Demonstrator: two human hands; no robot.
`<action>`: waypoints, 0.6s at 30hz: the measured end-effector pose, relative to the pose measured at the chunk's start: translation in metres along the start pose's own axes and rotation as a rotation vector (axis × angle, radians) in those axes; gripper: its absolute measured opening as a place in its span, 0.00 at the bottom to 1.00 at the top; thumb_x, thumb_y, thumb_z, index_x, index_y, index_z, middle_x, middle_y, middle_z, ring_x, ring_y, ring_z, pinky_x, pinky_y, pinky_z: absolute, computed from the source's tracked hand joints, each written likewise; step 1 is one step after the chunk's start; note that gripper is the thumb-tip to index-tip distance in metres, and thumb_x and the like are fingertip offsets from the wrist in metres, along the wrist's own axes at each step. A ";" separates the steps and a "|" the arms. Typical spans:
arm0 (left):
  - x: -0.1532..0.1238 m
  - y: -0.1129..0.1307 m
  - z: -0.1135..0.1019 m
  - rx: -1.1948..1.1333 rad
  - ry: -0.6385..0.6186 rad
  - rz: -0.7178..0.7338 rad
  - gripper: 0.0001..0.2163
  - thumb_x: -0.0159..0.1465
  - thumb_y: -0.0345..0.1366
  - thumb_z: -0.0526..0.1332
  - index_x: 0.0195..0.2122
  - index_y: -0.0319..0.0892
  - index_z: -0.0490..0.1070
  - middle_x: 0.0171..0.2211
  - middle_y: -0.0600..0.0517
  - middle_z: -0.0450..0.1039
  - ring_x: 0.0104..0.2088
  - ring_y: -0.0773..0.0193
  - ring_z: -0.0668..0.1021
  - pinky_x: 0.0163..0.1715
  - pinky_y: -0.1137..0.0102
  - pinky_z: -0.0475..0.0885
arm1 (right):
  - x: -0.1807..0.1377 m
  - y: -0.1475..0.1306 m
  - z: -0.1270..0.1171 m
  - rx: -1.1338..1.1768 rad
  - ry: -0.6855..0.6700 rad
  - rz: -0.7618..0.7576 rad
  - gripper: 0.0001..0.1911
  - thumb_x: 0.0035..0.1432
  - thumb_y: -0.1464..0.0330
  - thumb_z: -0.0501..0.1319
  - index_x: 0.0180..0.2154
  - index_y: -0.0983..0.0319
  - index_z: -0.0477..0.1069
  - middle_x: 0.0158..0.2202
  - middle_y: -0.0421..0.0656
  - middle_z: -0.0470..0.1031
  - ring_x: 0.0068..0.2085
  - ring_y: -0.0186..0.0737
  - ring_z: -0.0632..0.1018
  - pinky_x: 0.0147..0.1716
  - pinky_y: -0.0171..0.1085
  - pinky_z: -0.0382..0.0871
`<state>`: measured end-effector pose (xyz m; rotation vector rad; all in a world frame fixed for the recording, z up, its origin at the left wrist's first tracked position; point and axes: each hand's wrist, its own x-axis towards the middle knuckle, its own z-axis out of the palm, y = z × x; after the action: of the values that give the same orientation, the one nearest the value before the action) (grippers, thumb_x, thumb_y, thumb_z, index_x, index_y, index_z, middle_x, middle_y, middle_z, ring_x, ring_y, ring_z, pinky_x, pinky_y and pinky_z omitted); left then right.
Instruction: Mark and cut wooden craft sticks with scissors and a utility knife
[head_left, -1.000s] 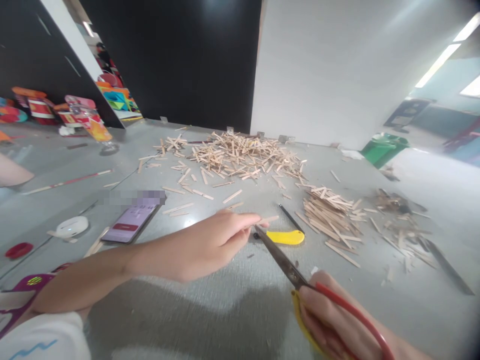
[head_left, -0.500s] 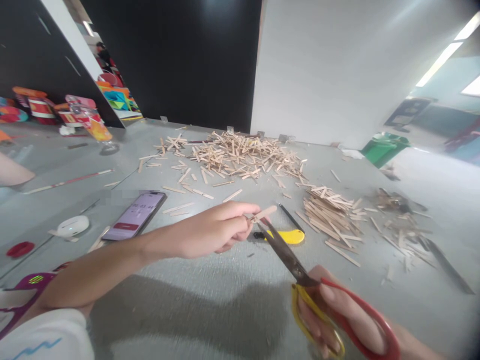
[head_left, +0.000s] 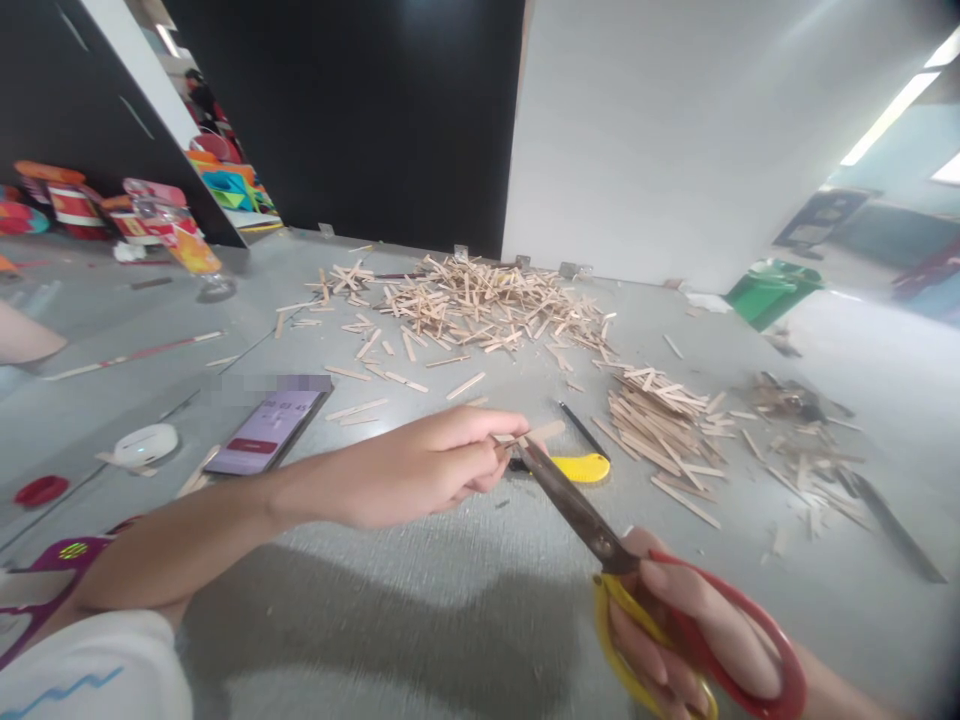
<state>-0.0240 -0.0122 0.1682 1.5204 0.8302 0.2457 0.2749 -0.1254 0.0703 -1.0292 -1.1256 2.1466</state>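
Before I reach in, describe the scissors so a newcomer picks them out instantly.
Find the big pile of wooden sticks on the grey table, then come nearer to the right hand at lower right. It grips the scissors, dark blades slanting toward the left hand. One handle loop is red and the other yellow, whereas the tool lying past the blades shows no red.

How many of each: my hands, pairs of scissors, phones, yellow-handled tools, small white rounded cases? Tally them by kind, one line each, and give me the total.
Your hands, left hand and right hand: 2
Pair of scissors: 1
Phone: 1
Yellow-handled tool: 1
Small white rounded case: 1
Total: 6
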 end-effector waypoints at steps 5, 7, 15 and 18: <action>0.000 0.002 0.002 0.058 0.058 0.018 0.15 0.79 0.41 0.53 0.60 0.44 0.72 0.30 0.57 0.57 0.28 0.64 0.59 0.26 0.70 0.58 | 0.003 -0.001 0.000 0.004 -0.028 -0.023 0.42 0.65 0.31 0.56 0.21 0.61 0.70 0.11 0.32 0.58 0.12 0.28 0.62 0.11 0.26 0.57; 0.000 0.005 0.004 0.099 0.064 0.035 0.14 0.79 0.41 0.53 0.57 0.44 0.73 0.30 0.57 0.57 0.28 0.64 0.60 0.26 0.70 0.59 | 0.004 -0.003 0.000 -0.009 -0.035 -0.018 0.42 0.66 0.31 0.56 0.21 0.61 0.70 0.11 0.32 0.57 0.12 0.28 0.62 0.11 0.26 0.56; -0.002 0.013 0.006 0.228 0.060 0.102 0.14 0.78 0.38 0.52 0.55 0.43 0.75 0.29 0.57 0.60 0.28 0.64 0.65 0.27 0.69 0.62 | 0.006 -0.011 0.001 -0.033 0.048 0.110 0.41 0.62 0.32 0.60 0.16 0.58 0.64 0.08 0.34 0.55 0.09 0.31 0.60 0.08 0.32 0.49; -0.002 0.011 0.006 0.214 0.070 0.096 0.14 0.79 0.39 0.51 0.55 0.43 0.75 0.29 0.57 0.58 0.28 0.64 0.64 0.27 0.69 0.61 | 0.007 -0.014 0.003 -0.008 0.046 0.105 0.41 0.62 0.32 0.59 0.14 0.57 0.62 0.07 0.34 0.52 0.09 0.31 0.58 0.07 0.31 0.48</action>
<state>-0.0179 -0.0169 0.1782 1.7633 0.8609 0.2889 0.2698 -0.1147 0.0806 -1.1586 -1.0815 2.1893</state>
